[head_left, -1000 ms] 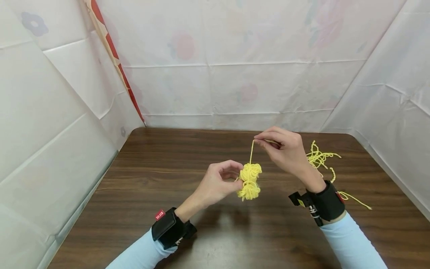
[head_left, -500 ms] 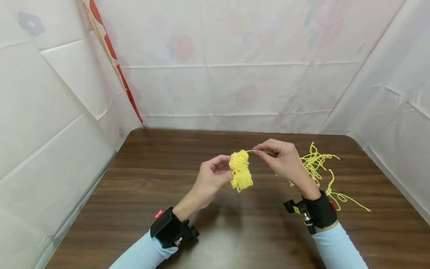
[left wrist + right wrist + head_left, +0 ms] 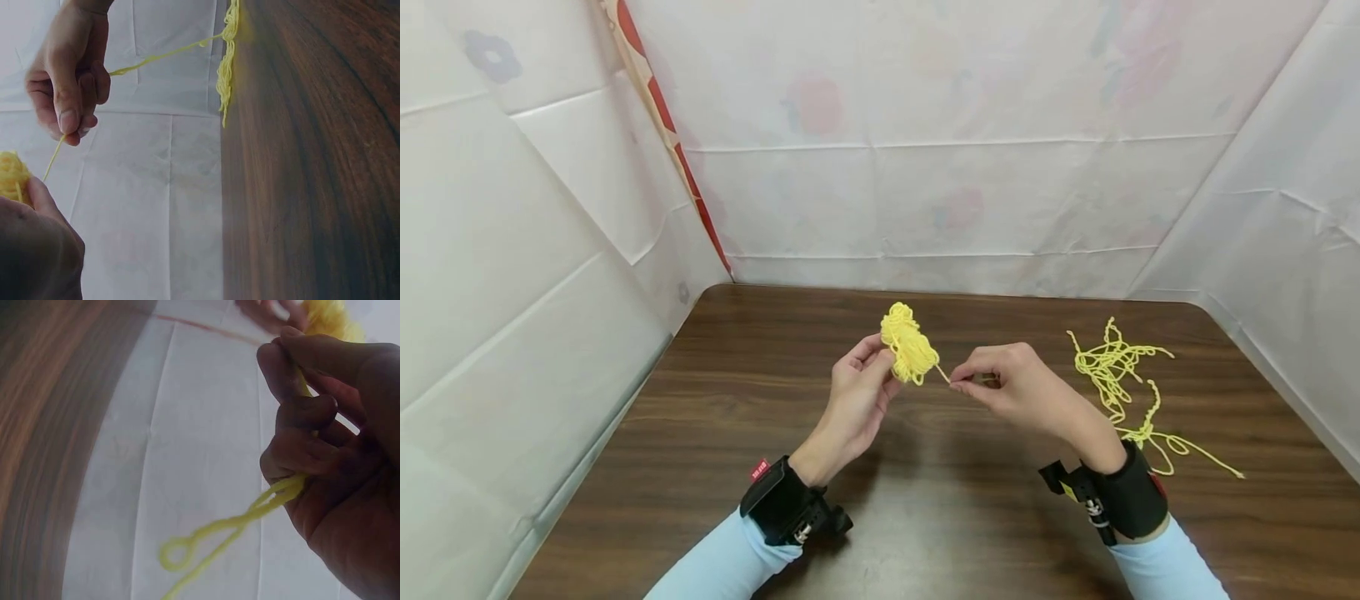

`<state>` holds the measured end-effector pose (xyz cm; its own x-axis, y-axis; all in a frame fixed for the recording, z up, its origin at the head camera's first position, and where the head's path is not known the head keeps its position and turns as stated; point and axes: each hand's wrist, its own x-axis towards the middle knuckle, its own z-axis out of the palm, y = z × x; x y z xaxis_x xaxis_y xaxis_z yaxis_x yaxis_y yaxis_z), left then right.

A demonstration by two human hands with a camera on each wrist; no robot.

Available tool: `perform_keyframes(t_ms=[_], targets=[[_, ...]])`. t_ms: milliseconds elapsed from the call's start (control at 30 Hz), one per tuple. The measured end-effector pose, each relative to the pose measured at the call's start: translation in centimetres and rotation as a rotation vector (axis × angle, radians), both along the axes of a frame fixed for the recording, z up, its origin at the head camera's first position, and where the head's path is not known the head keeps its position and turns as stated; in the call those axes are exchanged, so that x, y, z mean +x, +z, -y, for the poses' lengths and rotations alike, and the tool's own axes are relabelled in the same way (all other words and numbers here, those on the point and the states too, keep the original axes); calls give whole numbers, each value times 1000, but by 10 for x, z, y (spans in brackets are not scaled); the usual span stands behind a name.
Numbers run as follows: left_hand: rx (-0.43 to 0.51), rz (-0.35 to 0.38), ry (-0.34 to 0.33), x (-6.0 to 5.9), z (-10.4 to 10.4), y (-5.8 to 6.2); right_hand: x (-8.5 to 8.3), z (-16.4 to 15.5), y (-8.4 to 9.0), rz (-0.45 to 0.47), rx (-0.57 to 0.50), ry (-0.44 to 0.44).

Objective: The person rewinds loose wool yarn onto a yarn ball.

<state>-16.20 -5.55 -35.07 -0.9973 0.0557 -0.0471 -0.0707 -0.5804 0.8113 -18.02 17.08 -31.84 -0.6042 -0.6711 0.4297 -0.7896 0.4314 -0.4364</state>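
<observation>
My left hand (image 3: 877, 365) grips a small yellow yarn bundle (image 3: 908, 342) above the middle of the brown table (image 3: 715, 467). A short taut strand (image 3: 943, 374) runs from the bundle to my right hand (image 3: 961, 384), which pinches it between thumb and forefinger. In the left wrist view the right hand (image 3: 70, 122) pinches the strand, and the bundle (image 3: 9, 177) shows at the left edge. In the right wrist view the strand (image 3: 275, 494) passes through the curled fingers (image 3: 300, 419) and trails off in a loop.
A loose tangle of yellow yarn (image 3: 1111, 363) lies on the table to the right, with a tail (image 3: 1202, 454) running towards the right edge. White sheeting (image 3: 925, 167) walls the table at the back and both sides.
The left hand has lifted and turned the bundle up and to the left. The right hand has swung the strand from above the bundle down to its lower right side.
</observation>
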Motion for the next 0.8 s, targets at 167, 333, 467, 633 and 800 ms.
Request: perform_keyframes(t_ms=[167, 333, 467, 633, 800], targets=[[-34, 23, 46, -1, -4, -2, 12, 10, 4, -17, 40, 64], [-112, 29, 87, -2, -6, -6, 24, 16, 6, -15, 47, 91], [-273, -4, 90, -4, -7, -7, 32, 16, 9, -44, 46, 90], [-511, -85, -12, -1, -2, -4, 37, 17, 15, -216, 10, 76], [-606, -137, -96, 3, 3, -2, 34, 15, 22, -401, -51, 85]])
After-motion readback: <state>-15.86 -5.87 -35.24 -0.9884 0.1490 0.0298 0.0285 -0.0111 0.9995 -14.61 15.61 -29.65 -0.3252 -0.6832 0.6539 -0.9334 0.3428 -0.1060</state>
